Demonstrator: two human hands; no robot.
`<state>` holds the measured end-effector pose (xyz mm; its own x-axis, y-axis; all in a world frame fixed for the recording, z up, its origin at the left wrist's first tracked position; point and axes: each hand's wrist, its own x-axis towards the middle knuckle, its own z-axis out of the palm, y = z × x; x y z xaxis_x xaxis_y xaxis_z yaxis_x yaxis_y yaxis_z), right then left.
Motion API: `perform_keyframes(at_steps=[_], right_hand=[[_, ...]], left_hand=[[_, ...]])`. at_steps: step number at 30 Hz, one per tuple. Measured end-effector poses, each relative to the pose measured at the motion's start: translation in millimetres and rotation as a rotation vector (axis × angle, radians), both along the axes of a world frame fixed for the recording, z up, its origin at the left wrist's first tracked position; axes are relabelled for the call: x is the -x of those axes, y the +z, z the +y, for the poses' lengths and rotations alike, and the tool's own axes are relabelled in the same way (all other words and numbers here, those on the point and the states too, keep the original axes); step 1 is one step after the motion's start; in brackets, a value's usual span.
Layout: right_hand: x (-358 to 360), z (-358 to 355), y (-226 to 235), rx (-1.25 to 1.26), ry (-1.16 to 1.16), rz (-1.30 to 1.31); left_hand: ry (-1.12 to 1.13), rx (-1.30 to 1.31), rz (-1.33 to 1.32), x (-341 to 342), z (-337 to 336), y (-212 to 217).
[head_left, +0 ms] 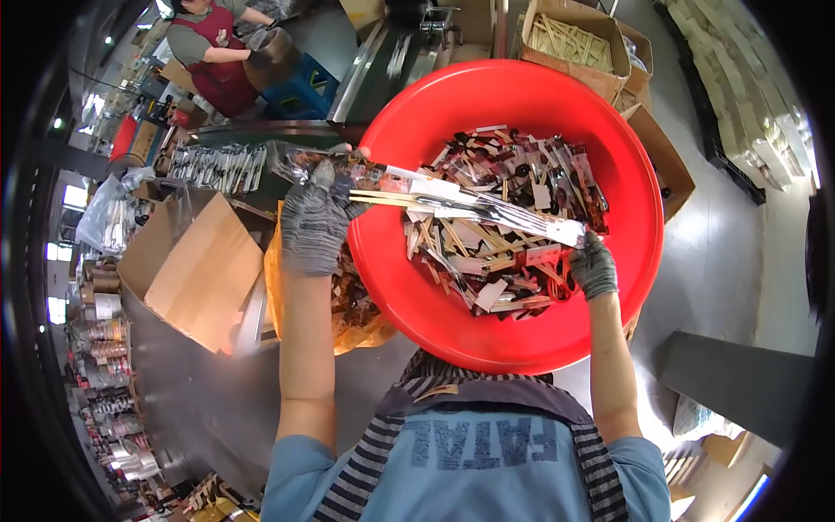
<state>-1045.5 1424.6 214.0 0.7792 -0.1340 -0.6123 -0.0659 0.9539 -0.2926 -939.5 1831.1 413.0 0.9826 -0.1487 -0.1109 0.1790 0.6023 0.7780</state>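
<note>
A large red basin (639, 174) in front of me holds a loose heap of cutlery packets (522, 178), with chopsticks, dark spoons and white paper pieces among them. Stretched across its near-left part is a long clear cutlery packet (513, 217), with pale wooden chopsticks (383, 198) pointing left. My left hand (315, 226), in a grey knit glove, closes on its left end at the basin's rim, along with a crinkled clear wrapper (300, 161). The grey-gloved right hand (595, 268) pinches the packet's white right end over the heap.
An orange bag (352, 326) with dark packets stands beside the basin's left side. Further left is an open cardboard carton (204, 270). A box of wooden chopsticks (570, 43) sits behind the basin. A co-worker (217, 52) in a red apron works by a blue stool (300, 87).
</note>
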Motion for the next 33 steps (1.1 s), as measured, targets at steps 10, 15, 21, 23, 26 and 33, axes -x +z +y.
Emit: perform_keyframes(at_steps=[10,15,21,23,26,33], right_hand=[[-28,-3,-11,0.080,-0.034,-0.099],[-35,3,30,0.115,-0.091,-0.257],[-43,5,66,0.191,-0.077,-0.294],[-46,8,69,0.207,-0.073,-0.278],[-48,11,73,0.210,-0.055,-0.251],[-53,-15,44,0.122,-0.034,-0.431]], left_hand=[[-0.124,0.025,-0.054,-8,18,31],[0.013,-0.044,0.036,-7,40,16],[0.068,-0.047,0.057,4,57,6],[0.056,-0.027,0.053,9,60,6],[0.062,-0.051,0.007,16,59,8],[0.075,-0.122,-0.044,19,71,-5]])
